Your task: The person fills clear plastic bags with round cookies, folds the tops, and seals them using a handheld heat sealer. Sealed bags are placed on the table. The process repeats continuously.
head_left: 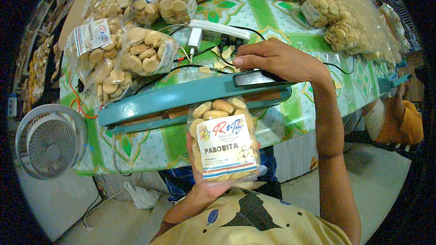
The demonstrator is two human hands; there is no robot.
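Observation:
My left hand (pixel 208 187) holds a clear plastic bag of biscuits (pixel 225 147) from below and behind, its fingers mostly hidden by the bag. A white printed label faces up from the bag, and round tan biscuits show around it. The bag's top end lies at the gap of a teal bag sealer (pixel 168 99), whose long arm crosses the table's near side. On the black and silver end of that arm sits my right hand (pixel 274 60), fingers curled and thumb pressed along it. Whether the bag's edge is between the sealer's jaws cannot be made out.
Filled biscuit bags (pixel 147 52) crowd the left; a larger pile (pixel 354 22) fills the far right. Behind the sealer lies a white power strip (pixel 218 31) with plugs and cords. A round fan (pixel 52 143) stands left. Another person's arm (pixel 393 118) shows at right.

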